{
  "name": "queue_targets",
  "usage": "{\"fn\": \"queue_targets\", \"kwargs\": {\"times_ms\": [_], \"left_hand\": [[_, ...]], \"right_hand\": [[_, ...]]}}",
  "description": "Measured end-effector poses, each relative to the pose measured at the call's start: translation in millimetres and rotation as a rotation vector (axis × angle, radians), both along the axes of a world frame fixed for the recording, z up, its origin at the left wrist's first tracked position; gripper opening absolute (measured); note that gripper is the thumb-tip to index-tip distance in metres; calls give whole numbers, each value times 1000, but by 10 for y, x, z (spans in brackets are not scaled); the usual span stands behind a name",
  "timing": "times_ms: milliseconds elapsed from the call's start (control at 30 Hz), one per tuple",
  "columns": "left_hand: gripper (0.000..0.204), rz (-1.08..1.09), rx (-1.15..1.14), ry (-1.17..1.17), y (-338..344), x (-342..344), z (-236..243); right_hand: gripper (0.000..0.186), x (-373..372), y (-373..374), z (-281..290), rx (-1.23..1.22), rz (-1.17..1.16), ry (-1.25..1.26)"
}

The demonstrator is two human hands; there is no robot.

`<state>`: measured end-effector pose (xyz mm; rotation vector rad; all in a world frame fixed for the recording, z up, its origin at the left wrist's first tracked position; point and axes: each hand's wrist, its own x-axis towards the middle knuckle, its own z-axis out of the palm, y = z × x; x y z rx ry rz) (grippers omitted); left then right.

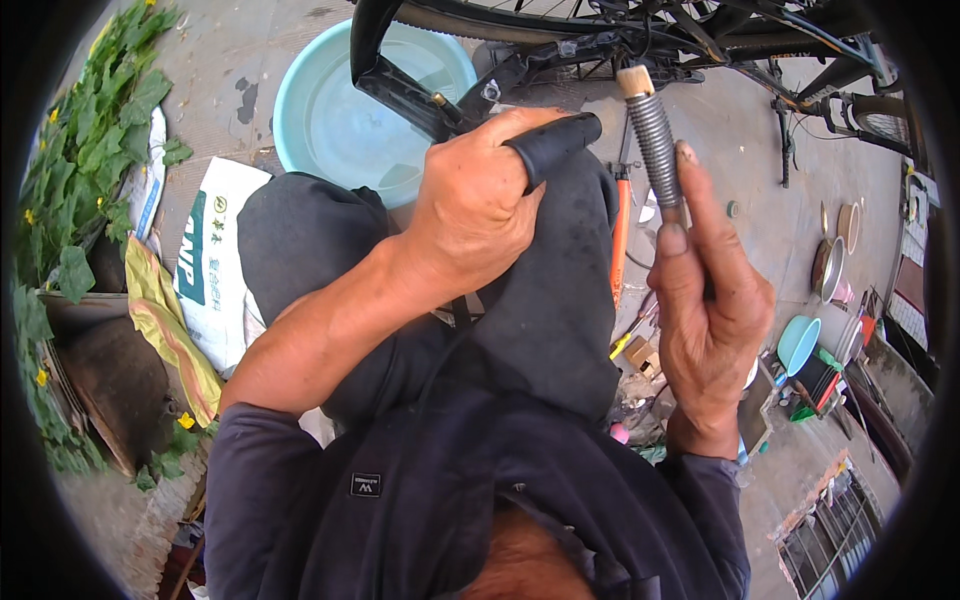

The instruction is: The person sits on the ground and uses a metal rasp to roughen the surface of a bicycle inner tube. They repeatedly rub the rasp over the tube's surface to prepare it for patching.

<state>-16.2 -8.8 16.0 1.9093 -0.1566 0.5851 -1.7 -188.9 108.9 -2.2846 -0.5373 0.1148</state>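
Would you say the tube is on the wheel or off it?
Off where visible: the left hand grips the tube away from the wheel. I cannot tell elsewhere.

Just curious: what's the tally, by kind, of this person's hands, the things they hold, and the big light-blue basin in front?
Hands: 2 (left hand, right hand)
Black rubber tube, in the left: 1
Spring-wrapped tool, in the right: 1
Big light-blue basin: 1
Total: 5

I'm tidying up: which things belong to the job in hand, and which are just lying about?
Probably the job:
- black rubber tube in left hand
- silver coil-wrapped rod in right hand

Probably lying about:
- white, green-printed sack
- turquoise round plastic bowl
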Motion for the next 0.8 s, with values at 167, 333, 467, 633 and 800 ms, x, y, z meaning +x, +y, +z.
{"fn": "queue_targets", "kwargs": {"times_ms": [167, 333, 467, 633, 800], "left_hand": [[39, -12, 28, 77, -9, -28, 19], [22, 2, -141, 150, 21, -22, 14], [21, 0, -55, 122, 19, -17, 12], [21, -9, -11, 165, 17, -42, 71], [21, -26, -172, 158, 52, -15, -47]], "right_hand": [[42, 60, 171, -111, 23, 152, -17], [42, -101, -56, -74, -106, 165, 25], [42, -51, -63, -69, 6, -17, 2], [47, -13, 173, -173, 102, 141, -27], [54, -136, 13, -200, 10, 164, -1]]}}
